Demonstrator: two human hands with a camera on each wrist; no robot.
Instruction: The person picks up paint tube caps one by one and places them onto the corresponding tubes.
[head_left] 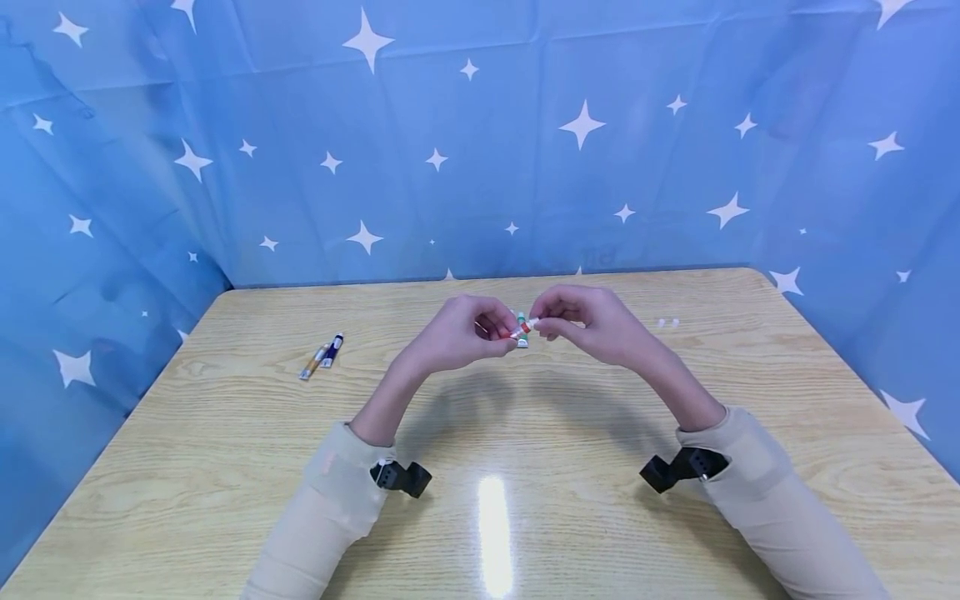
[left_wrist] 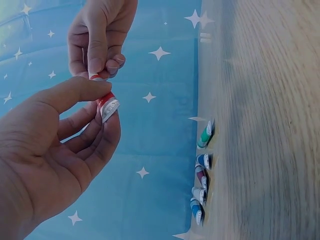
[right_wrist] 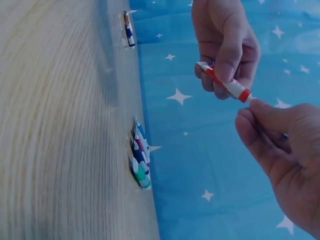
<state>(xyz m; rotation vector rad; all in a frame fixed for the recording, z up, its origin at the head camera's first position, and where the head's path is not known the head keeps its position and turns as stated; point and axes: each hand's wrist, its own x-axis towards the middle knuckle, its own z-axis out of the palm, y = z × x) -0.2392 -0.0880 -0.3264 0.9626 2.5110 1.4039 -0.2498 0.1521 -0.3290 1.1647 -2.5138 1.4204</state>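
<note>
Fingers, left hand [head_left: 456, 335]: thumb and fingertips pinch the red-and-white tube [right_wrist: 234, 89] by its body, close to the flat crimped end.
Fingers, right hand [head_left: 596, 325]: thumb and index tip pinch the narrow end; if a cap sits there, I cannot tell — the tips cover it.
Tube position: between the two hands, raised above the table [head_left: 570, 533].
Long axis: in the head view it slants from the left fingertips up to the right ones, almost in line from pinch to pinch.
Nearer hand: both touch the tube, but the left one holds more of its body.
Below the fingers: the green tube [right_wrist: 140, 175] lies on the wood, with other tubes [left_wrist: 201, 175] close beside it.
Left of the fingers: a yellow tube [head_left: 313, 362] and a dark blue tube [head_left: 332, 351], side by side, well apart from the hand.
Right of the fingers: two small white pieces [head_left: 676, 322], past the right hand.
Edges: the far table edge is beyond the fingers, a blue curtain [head_left: 480, 183] behind it.
Room: towards the person, the wood spreads widely between the forearms.
</note>
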